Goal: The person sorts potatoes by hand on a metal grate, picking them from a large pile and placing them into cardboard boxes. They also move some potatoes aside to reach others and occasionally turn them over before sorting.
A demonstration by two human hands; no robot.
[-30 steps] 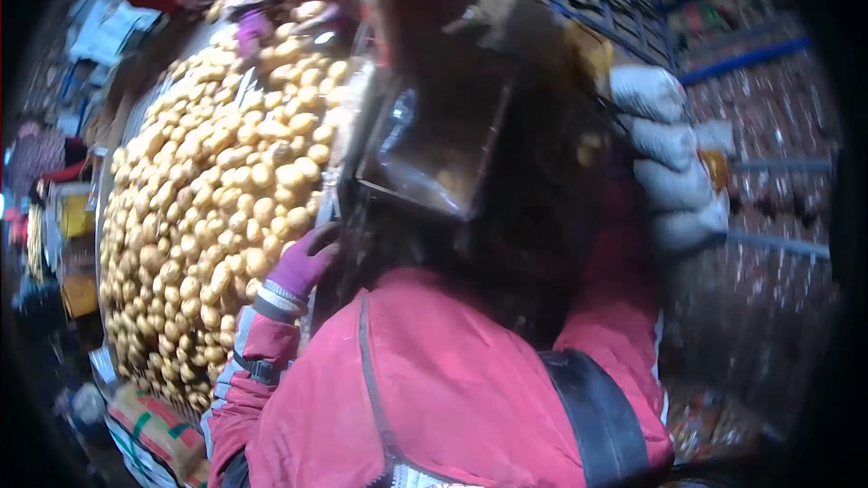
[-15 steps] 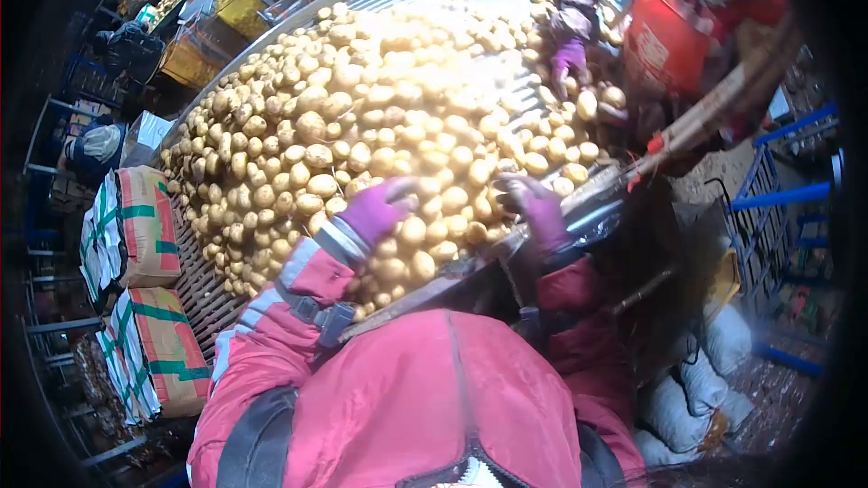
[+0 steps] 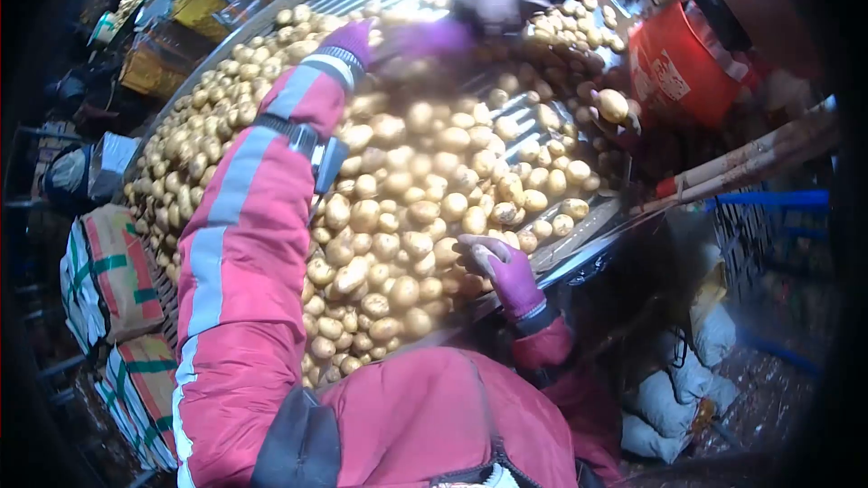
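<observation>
A heap of potatoes (image 3: pixel 420 212) spreads over the slatted metal table in front of me. My left hand (image 3: pixel 353 42), in a purple glove, reaches far across to the back of the heap; its fingers are hidden and blurred. Close to my body, at the near right edge of the heap, is my right hand (image 3: pixel 503 273) in a matching glove. Its fingers stretch over the potatoes, with no potato seen in its grasp. A co-worker's purple-gloved hand (image 3: pixel 434 39) is smeared by motion beside my left hand. That person's other hand is at a potato (image 3: pixel 611 106) on the right.
A red bucket (image 3: pixel 678 54) stands at the right, near wooden poles (image 3: pixel 750 163) at the table's side. Packed cardboard bundles with green straps (image 3: pixel 122 271) are at the left. White sacks (image 3: pixel 665 402) lie on the floor at lower right. Yellow crates (image 3: pixel 194 9) stand behind.
My left hand has moved far forward from the near part of the heap. My right hand has shifted little. The co-worker's arm has swung left over the potatoes.
</observation>
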